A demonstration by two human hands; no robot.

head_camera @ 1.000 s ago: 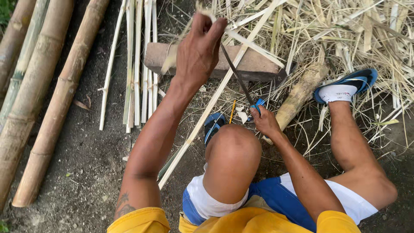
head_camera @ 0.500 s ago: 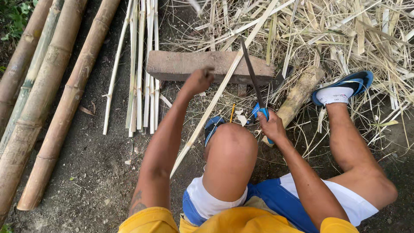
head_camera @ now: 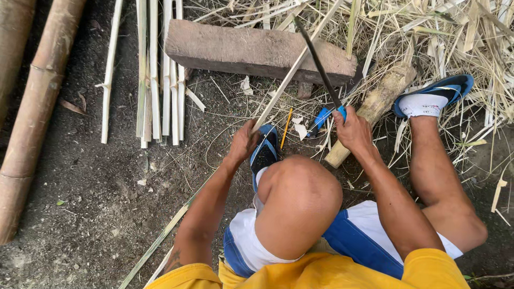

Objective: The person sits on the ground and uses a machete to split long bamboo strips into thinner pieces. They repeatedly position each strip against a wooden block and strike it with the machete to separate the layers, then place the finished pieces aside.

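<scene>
At the far left lie 2 thick bamboo poles [head_camera: 32, 123] on the dirt, then a row of split slats [head_camera: 158, 75] running away from the person. The left hand [head_camera: 242, 144] sits just left of the raised knee, its fingers closed around a long thin bamboo strip [head_camera: 292, 72]. The strip's long axis runs diagonally, from the ground by the left hip up and right across the wooden block [head_camera: 257, 51]. The right hand [head_camera: 350, 128] is wrapped tight around the blue handle of a knife, whose dark blade [head_camera: 318, 64] slants up and left, crossing the strip just above the block's near edge. A short log [head_camera: 375, 107] lies beside that hand.
</scene>
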